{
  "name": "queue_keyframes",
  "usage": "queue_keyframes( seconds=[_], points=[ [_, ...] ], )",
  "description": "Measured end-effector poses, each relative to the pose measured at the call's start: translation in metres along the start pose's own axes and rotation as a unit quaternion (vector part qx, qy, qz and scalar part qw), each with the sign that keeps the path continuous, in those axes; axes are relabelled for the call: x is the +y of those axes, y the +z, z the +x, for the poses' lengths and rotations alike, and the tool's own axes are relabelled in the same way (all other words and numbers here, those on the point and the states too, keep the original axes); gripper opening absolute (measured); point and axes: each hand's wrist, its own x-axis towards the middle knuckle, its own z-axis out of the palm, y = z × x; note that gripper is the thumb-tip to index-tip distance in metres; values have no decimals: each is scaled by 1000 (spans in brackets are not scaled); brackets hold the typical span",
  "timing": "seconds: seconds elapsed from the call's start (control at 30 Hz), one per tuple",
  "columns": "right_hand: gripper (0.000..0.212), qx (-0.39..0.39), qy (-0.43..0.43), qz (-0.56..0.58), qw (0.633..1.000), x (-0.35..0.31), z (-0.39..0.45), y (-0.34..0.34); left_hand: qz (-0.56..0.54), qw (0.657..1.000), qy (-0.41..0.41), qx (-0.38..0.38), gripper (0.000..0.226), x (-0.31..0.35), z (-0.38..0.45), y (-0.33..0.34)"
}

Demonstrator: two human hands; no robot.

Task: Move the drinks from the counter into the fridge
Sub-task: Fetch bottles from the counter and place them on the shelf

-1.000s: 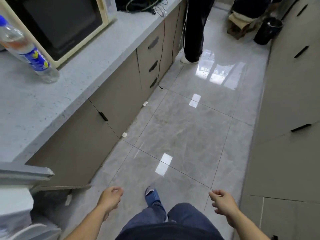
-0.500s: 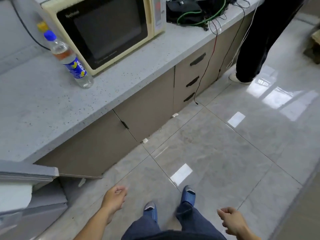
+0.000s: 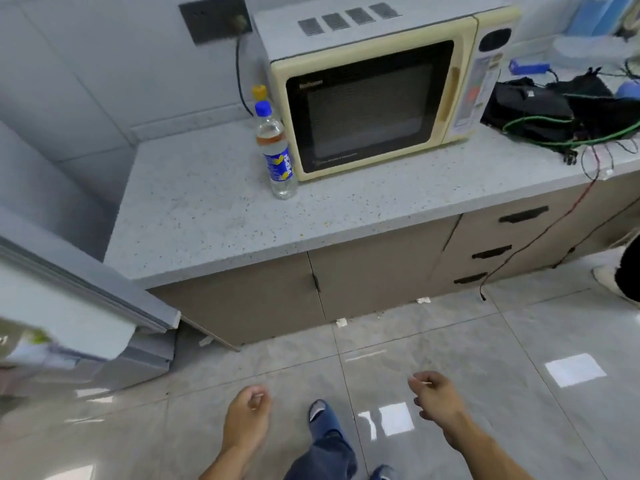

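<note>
A clear drink bottle (image 3: 277,150) with a blue cap and a blue and yellow label stands upright on the grey speckled counter (image 3: 214,223), just left of the microwave. Behind it only the yellow cap (image 3: 259,92) of a second bottle shows. The fridge's open door (image 3: 79,292) reaches in from the left edge. My left hand (image 3: 246,415) and my right hand (image 3: 437,398) hang low over the floor, well in front of the counter. Both have loosely curled fingers and hold nothing.
A cream microwave (image 3: 381,95) stands at the back of the counter. Black bags and green and red cables (image 3: 554,112) lie to its right, with wires hanging over the drawers (image 3: 512,237). Another person's shoe and leg (image 3: 620,271) are at the right edge.
The view has swung left toward the counter, so the bottle and microwave now sit near the middle. My hands stay low and empty.
</note>
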Motion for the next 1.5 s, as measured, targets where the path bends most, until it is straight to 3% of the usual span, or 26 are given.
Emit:
queue_keyframes(
  seconds=[0.27,0.5,0.63,0.83,1.07,1.3,1.43,1.5],
  points=[
    [10,-57,-164,-23,985,-162,25,50,-186,979,76,22,13,103,26,-5],
    [14,-79,-281,-44,956,-302,34,80,-240,959,153,2,19,230,96,-28],
    [11,-54,-314,-35,947,-363,37,84,-232,950,211,-6,31,302,134,-42],
    [9,-8,-329,-13,944,-405,51,89,-196,940,279,-12,77,378,183,-39],
    [18,10,-381,-7,924,-447,56,103,-154,945,287,-25,60,411,209,-21],
    [27,29,-530,-41,846,-493,42,130,-222,934,280,13,48,384,212,-36],
    [42,41,-637,-144,756,-520,35,158,-268,929,247,73,45,356,213,-57],
    [48,39,-636,-205,743,-538,33,174,-259,929,246,99,47,347,211,-67]
  ],
)
